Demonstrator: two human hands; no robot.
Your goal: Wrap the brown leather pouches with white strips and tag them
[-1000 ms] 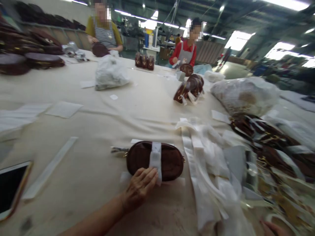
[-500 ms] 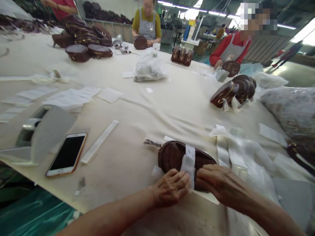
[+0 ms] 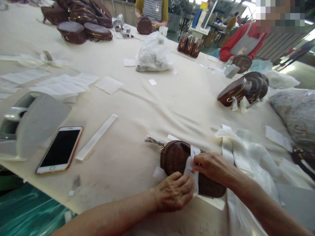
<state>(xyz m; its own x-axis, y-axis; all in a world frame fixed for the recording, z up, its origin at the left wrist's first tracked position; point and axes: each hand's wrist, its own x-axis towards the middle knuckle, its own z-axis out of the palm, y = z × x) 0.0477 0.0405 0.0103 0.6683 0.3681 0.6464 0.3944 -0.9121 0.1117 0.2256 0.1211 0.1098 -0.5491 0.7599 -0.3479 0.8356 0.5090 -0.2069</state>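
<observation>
Pale table [image 3: 133, 124] with phone [image 3: 60, 149], pouch [image 3: 176, 157], white strip [image 3: 97, 137]

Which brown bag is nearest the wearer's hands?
The bag with a white strip across it, which the left hand and right hand touch; the others are farther away.

Dark-screened phone [image 3: 60, 149] and teal plastic [image 3: 31, 209]

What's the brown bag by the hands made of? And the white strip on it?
Bag: maybe leather or imitation leather; it's smooth and creased, with a soft shine. Strip: perhaps thin foam or paper; it's matte, soft-looking and a little see-through.
</observation>
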